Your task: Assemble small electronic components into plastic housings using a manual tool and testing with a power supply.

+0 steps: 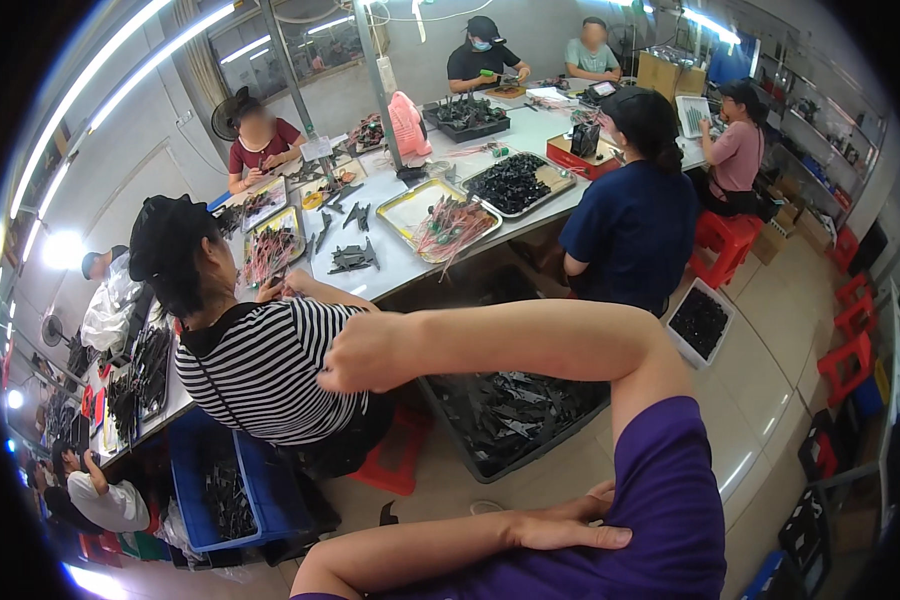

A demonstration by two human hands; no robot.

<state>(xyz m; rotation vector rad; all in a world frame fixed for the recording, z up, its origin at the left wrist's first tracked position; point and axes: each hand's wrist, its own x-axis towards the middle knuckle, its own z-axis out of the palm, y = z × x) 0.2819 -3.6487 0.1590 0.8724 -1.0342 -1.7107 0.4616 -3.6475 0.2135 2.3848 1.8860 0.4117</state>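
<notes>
My right arm, in a purple sleeve, bends at the elbow and reaches across to the left. At its end my right hand (366,352) is closed in a loose fist with nothing visible in it. It hovers in front of the striped shirt (270,370) of a seated co-worker; whether it touches the shirt I cannot tell. Lower down, my left hand (565,527) lies against my purple shirt (670,490) below the right upper arm. Its thumb is stretched out and apart from the fingers, which are partly hidden. A black crate (505,470) of dark plastic parts stands below my right forearm.
A long white worktable (355,205) carries a tray (410,205) of wired parts and a tray of black pieces (510,185). Several co-workers sit around it. A blue bin (195,480) stands lower left, a white bin (698,322) and red stools (720,245) to the right.
</notes>
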